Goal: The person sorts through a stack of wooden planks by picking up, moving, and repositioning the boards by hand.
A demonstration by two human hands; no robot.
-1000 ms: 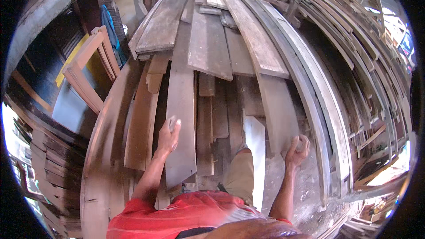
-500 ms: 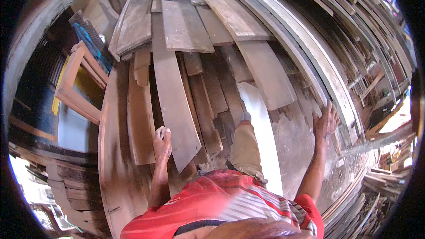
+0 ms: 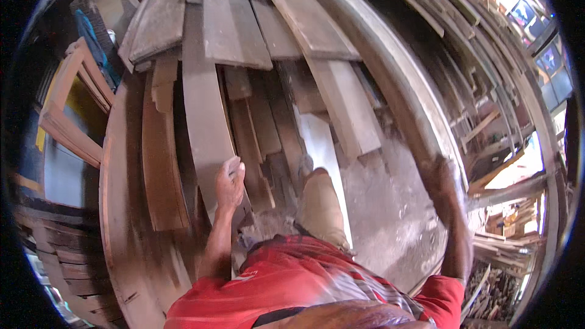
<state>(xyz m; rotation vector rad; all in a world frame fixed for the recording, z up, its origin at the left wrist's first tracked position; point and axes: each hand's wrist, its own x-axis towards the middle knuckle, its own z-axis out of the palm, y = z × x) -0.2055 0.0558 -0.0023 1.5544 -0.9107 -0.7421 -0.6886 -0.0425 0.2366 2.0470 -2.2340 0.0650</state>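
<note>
My right hand (image 3: 441, 178), slightly blurred, is wrapped round the near end of a long wooden plank (image 3: 390, 79) that runs away to the far side. Its fingers are partly hidden against the wood. Over the near end of a flat grey-brown board (image 3: 204, 103) is my left hand (image 3: 230, 186), fingers curled in and thumb up; whether it holds anything small I cannot make out. Between the hands another wide board (image 3: 344, 103) slopes down from the far stack. A pale white panel (image 3: 320, 140) lies beside my foot (image 3: 306, 164).
Many boards of different lengths overlap on the left, among them a brown plank (image 3: 163, 170). A wooden frame (image 3: 73, 103) stands at the far left. Long timbers (image 3: 487, 55) are stacked at the right, near a horizontal beam (image 3: 506, 192). Dusty floor (image 3: 390, 201) shows before my right side.
The view has shifted to the right. My right hand has come nearer with the plank end, which has tilted. My left hand now appears over the grey-brown board instead of left of it.
</note>
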